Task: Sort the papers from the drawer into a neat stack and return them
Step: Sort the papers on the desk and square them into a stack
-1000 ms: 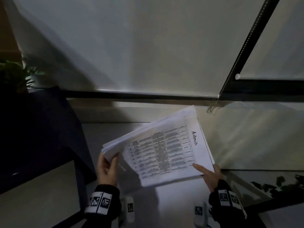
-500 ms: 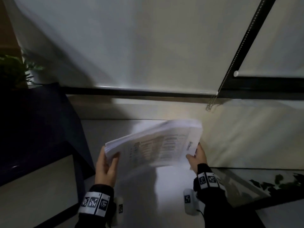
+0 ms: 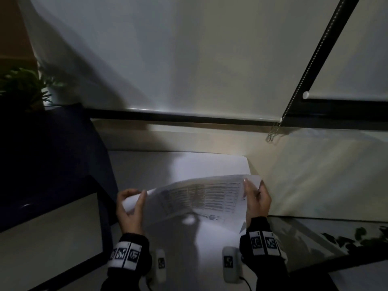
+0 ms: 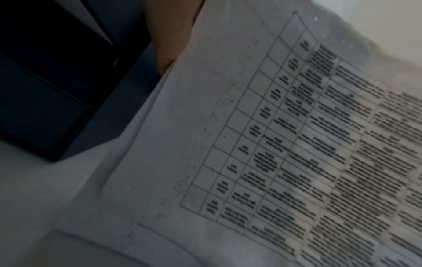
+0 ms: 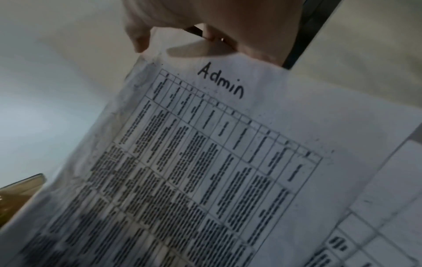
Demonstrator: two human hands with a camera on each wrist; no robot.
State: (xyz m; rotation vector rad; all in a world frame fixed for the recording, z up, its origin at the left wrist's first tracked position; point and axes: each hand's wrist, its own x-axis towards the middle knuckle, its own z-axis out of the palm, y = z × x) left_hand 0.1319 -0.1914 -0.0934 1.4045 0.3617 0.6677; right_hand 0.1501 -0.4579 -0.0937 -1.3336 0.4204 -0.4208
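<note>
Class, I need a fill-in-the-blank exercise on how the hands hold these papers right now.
1. The handwritten word atop the printed sheet reads ____.
2. The papers are held by ____ hands.
3. The right hand grips the sheet's end nearest the ____ heading.
4. The left hand holds the ____ end.

Missing: Admin; both; Admin; opposite

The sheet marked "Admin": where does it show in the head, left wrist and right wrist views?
Head: the Admin sheet sits lower centre, held up between the left hand and right hand; its heading is not readable here.
Left wrist: a sheet with the same table fills the right half, heading out of view.
Right wrist: centre, "Admin" near the top.
Shared landmark: the sheet's printed table grid.
</note>
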